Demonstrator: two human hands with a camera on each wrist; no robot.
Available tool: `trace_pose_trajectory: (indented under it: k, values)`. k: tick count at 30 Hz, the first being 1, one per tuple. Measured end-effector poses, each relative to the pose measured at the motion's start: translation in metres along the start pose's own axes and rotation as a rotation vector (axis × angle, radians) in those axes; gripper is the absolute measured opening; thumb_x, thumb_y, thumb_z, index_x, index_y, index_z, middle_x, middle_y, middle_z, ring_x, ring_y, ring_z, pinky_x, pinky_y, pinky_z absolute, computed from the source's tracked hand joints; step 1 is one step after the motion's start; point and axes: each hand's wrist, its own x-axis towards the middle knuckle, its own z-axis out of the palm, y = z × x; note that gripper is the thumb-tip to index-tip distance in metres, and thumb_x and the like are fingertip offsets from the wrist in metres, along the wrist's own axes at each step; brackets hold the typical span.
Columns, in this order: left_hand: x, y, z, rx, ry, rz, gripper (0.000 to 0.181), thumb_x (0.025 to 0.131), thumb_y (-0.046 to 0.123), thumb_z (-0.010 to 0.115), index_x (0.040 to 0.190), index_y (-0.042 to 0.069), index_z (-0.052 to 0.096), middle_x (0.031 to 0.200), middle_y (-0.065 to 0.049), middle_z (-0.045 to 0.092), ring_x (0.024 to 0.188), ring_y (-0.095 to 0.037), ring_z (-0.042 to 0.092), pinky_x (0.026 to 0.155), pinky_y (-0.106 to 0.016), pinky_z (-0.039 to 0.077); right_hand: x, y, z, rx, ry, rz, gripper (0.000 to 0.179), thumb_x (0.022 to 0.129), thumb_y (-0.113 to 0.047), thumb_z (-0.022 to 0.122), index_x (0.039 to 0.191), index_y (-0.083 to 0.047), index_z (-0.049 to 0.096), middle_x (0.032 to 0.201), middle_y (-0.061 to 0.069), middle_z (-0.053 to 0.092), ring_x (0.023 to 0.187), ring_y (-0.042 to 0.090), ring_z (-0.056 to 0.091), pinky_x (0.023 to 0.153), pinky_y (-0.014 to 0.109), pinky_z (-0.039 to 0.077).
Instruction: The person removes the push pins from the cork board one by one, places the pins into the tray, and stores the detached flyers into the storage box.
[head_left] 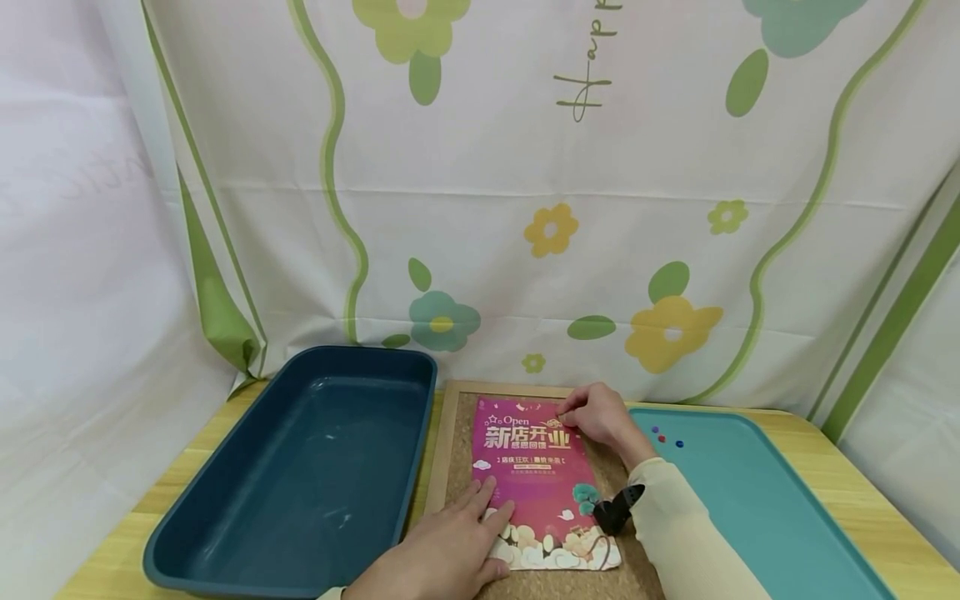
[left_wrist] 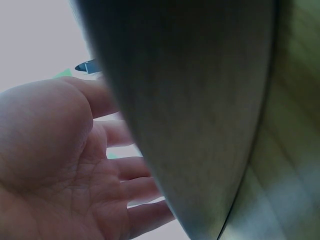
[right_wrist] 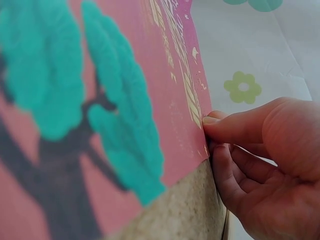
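A pink and purple poster (head_left: 528, 492) with Chinese lettering and a cloud border lies on a wood-framed corkboard (head_left: 460, 433). My left hand (head_left: 442, 542) rests on its lower left part, fingers extended over the edge. In the left wrist view that palm (left_wrist: 60, 150) shows, its fingertips hidden behind the board's edge. At the poster's upper right corner, thumb and fingers of my right hand (head_left: 597, 414) are drawn together. Seen from the right wrist, this hand (right_wrist: 270, 150) pinches the poster's edge between thumb and curled fingers; I cannot tell whether something small is also between them.
A deep dark blue tray (head_left: 300, 492) stands left of the board. To the right lies a flat teal tray (head_left: 750, 492) with a few small coloured pieces (head_left: 662, 438) near its far left corner. A flower-printed white curtain (head_left: 480, 250) hangs behind the wooden table (head_left: 885, 500).
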Motion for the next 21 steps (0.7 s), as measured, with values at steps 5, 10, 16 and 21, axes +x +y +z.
trace_pose_trajectory:
  k: [5,10,16,21]
  values:
    - [-0.0001,0.0003,-0.0002,-0.013,-0.002,-0.006,0.07,0.095,0.049,0.075,0.158,0.03,0.051,0.17,-0.002,0.043,0.157,-0.029,0.042,0.106,-0.052,0.058,-0.0008,0.0,0.0,-0.005,0.001,-0.011,0.006,0.097,-0.014,0.076,0.092,-0.012,0.081,0.103,0.01,0.072,0.099,0.026,0.062,0.081,0.037,0.054]
    - [-0.0001,0.0004,0.0002,-0.021,0.0,-0.01,0.07,0.094,0.048,0.076,0.158,0.03,0.052,0.17,-0.003,0.043,0.157,-0.029,0.042,0.105,-0.054,0.059,-0.0014,0.0003,0.0005,0.0,0.001,-0.016,0.007,0.097,-0.013,0.076,0.092,-0.012,0.08,0.102,0.01,0.072,0.098,0.026,0.062,0.08,0.036,0.054]
    - [-0.0002,0.0001,0.0006,-0.026,0.003,-0.008,0.07,0.094,0.048,0.076,0.158,0.03,0.052,0.169,-0.004,0.044,0.157,-0.03,0.042,0.103,-0.054,0.06,-0.0015,0.0008,0.001,0.006,0.001,-0.017,0.007,0.098,-0.012,0.075,0.093,-0.011,0.08,0.102,0.01,0.072,0.099,0.026,0.062,0.079,0.036,0.055]
    - [-0.0001,-0.0001,0.0002,-0.02,0.004,-0.005,0.07,0.095,0.049,0.075,0.158,0.029,0.052,0.17,-0.004,0.044,0.157,-0.03,0.042,0.104,-0.054,0.059,-0.0021,0.0004,0.0013,0.006,-0.001,-0.021,0.007,0.098,-0.013,0.076,0.092,-0.012,0.079,0.102,0.009,0.071,0.098,0.025,0.062,0.079,0.035,0.055]
